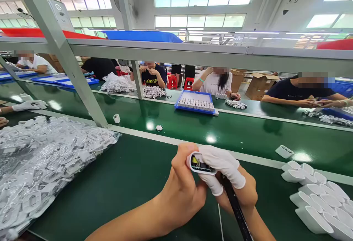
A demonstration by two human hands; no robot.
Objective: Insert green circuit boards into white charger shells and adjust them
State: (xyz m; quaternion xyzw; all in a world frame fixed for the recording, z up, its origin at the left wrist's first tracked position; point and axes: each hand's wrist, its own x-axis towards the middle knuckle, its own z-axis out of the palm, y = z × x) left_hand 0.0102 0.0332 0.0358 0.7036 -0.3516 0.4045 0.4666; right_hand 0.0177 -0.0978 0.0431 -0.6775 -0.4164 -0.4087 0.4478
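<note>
Above the near bench, my left hand [183, 182] is bare and closed around a white oval plastic housing [189, 162]. Its open end faces me and shows a green circuit board [202, 165] with a yellow part inside. My right hand [234, 182], with white finger cots on several fingers, pinches the housing's right rim. A long black rod-like thing [235, 206] runs from under that hand down toward me; what kind it is and whether the hand grips it, I cannot tell. The fingertips partly cover the opening.
White empty housings [314, 215] stand grouped at right, one [284, 151] on the green belt [193, 130]. A plastic bag of white parts [55, 160] fills the left. A slanted metal post [66, 57] rises there. Co-workers sit opposite, near a blue tray [180, 106]; a gloved hand [30, 105] shows at left.
</note>
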